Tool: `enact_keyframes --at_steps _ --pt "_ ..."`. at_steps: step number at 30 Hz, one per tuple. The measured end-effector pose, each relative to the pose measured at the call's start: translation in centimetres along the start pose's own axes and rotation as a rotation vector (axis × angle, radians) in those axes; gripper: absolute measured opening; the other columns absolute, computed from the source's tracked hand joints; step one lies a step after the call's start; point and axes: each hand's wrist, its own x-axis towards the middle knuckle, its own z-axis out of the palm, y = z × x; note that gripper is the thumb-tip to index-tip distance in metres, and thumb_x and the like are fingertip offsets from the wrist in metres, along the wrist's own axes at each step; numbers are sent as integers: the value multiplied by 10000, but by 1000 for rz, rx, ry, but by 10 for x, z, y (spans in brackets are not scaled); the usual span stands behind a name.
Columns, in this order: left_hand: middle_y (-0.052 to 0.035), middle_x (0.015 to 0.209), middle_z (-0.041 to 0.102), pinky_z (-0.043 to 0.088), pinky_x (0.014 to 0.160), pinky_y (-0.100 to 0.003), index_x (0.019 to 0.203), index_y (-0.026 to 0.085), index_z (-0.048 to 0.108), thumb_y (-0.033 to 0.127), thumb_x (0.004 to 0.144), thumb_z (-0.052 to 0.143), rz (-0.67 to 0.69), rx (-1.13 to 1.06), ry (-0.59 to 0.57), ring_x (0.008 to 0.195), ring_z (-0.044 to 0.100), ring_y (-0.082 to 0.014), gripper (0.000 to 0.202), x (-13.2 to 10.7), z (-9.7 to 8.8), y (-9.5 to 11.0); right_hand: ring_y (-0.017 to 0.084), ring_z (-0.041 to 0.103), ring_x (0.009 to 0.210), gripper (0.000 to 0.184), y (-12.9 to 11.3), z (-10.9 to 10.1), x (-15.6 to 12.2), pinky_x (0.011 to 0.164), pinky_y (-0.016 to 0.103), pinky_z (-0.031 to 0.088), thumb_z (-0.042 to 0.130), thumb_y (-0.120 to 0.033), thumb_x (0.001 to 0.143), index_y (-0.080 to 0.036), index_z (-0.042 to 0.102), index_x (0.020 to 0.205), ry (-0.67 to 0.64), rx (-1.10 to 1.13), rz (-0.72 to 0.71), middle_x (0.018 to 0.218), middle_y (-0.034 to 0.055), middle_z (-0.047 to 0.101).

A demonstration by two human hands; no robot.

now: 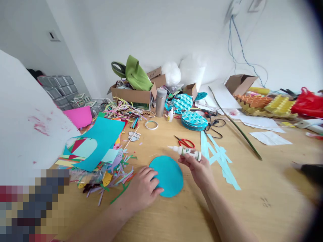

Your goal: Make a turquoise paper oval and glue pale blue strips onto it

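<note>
Well, bottle [189,153] in right grip [202,170]

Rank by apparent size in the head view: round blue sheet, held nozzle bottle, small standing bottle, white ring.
1. Round blue sheet
2. Held nozzle bottle, partly covered by the right hand
3. Small standing bottle and white ring: too alike to rank

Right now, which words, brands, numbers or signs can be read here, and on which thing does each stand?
No text can be read.
Bottle in the right hand: printed label, too blurred.
Small standing bottle: label too small.
Cardboard box: any print is too blurred.
Table: dark marks, no readable sign.
</note>
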Motion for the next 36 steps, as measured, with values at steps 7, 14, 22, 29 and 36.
enact_keyframes --at_steps 7,14,22,29,36 --pt "-51 1081 671 429 1034 -405 874 187 678 332 901 634 -16 28 -32 1085 575 -225 154 -1 1 1 268 644 835 280 29 -8 5 703 380 497 664 -415 748 -223 610 944 27 -955 -315 859 50 698" --pt "-63 1009 657 429 969 -398 876 181 668 367 925 596 -7 52 -87 1044 563 -221 205 -3 1 0 307 573 1028 283 20 12 23 855 437 470 544 -474 907 -215 629 983 -47 -1168 -683 995 96 693" --pt "-51 981 681 453 891 -369 858 174 680 445 893 622 77 146 -95 983 590 -225 280 1 19 -16 226 597 995 260 8 166 121 854 289 450 461 -204 973 -184 719 954 -575 -1540 -796 970 96 706" --pt "-39 811 717 486 819 -361 719 207 641 440 853 642 97 235 49 794 632 -203 268 8 80 -28 258 599 1027 276 34 237 181 882 306 418 468 -138 935 -151 740 981 -768 -1726 -866 978 145 709" --pt "-31 708 715 529 848 -354 819 175 666 448 842 594 33 126 59 711 658 -199 284 9 114 -34 263 628 1000 309 34 257 195 868 335 443 449 -57 887 -105 730 1007 -923 -1845 -941 1066 192 697"
